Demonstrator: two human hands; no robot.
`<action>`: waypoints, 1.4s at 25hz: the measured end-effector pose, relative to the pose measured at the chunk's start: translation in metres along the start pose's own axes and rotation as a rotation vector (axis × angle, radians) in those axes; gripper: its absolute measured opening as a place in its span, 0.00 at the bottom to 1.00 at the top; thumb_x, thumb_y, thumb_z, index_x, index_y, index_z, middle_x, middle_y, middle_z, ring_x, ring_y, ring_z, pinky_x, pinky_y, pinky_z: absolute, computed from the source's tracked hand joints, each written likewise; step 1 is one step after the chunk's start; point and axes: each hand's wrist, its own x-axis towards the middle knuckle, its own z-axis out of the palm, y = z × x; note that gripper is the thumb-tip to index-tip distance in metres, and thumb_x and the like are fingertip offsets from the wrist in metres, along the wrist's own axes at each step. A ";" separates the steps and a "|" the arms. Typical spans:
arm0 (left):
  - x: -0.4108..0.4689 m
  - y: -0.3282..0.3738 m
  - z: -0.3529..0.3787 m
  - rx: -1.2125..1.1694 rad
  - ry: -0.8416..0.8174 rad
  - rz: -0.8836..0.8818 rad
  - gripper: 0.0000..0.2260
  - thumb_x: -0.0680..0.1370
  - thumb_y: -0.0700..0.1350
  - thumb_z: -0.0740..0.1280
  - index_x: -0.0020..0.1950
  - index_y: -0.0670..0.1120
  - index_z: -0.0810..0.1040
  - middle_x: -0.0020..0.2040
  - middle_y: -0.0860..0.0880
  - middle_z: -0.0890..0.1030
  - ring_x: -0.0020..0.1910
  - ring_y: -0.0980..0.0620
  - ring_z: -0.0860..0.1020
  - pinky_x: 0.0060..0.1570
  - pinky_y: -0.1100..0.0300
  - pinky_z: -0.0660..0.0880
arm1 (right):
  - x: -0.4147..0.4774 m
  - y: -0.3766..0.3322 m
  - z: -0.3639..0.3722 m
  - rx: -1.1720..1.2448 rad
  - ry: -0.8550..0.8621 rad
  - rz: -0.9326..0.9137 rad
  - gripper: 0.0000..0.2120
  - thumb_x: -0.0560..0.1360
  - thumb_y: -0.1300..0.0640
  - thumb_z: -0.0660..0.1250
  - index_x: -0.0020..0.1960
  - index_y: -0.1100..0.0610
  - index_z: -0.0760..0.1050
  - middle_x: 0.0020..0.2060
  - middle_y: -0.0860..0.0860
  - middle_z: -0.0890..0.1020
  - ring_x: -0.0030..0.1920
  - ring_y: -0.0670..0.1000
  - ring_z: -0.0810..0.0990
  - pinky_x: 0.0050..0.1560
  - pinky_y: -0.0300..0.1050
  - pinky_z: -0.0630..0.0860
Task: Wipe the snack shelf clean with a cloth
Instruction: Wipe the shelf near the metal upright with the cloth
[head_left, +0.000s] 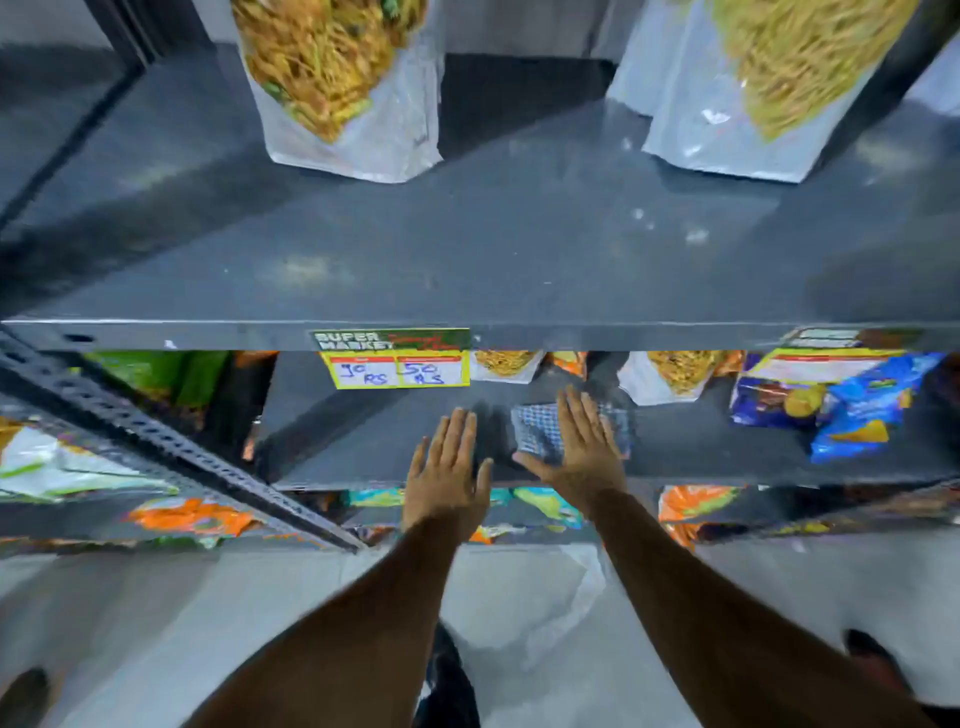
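Note:
A blue-and-white checked cloth (540, 428) lies folded on the dark grey middle shelf (374, 441). My right hand (584, 447) rests flat on top of the cloth, fingers spread and pointing away from me. My left hand (448, 465) lies flat on the bare shelf just to the left of the cloth, fingers spread, holding nothing. Both forearms reach in from below.
Above is an upper grey shelf (467, 249) with two noodle-snack bags (337, 88) (753, 88) and a price label (397, 358) on its front edge. Blue snack packets (841, 405) lie right of the cloth, small bags (665, 376) behind it. A perforated metal upright (171, 436) runs at left.

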 end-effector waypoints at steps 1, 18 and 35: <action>0.006 -0.004 0.003 -0.011 -0.003 -0.010 0.31 0.82 0.58 0.51 0.84 0.50 0.54 0.85 0.51 0.53 0.84 0.51 0.54 0.82 0.48 0.51 | 0.007 -0.001 0.005 -0.015 -0.066 0.008 0.56 0.64 0.22 0.63 0.79 0.58 0.61 0.79 0.54 0.64 0.79 0.56 0.62 0.75 0.61 0.62; -0.019 -0.011 -0.001 0.074 -0.031 -0.023 0.31 0.84 0.62 0.46 0.85 0.53 0.43 0.86 0.51 0.43 0.85 0.50 0.43 0.83 0.48 0.45 | -0.017 -0.018 -0.021 0.280 -0.155 0.136 0.30 0.76 0.64 0.61 0.77 0.53 0.64 0.77 0.54 0.67 0.77 0.58 0.65 0.77 0.56 0.61; -0.077 -0.025 -0.310 0.118 0.996 0.119 0.30 0.85 0.56 0.52 0.85 0.50 0.47 0.85 0.47 0.46 0.85 0.43 0.47 0.82 0.41 0.45 | -0.057 -0.243 -0.308 1.107 0.472 -0.543 0.24 0.75 0.78 0.62 0.69 0.65 0.73 0.68 0.55 0.77 0.71 0.55 0.75 0.71 0.59 0.70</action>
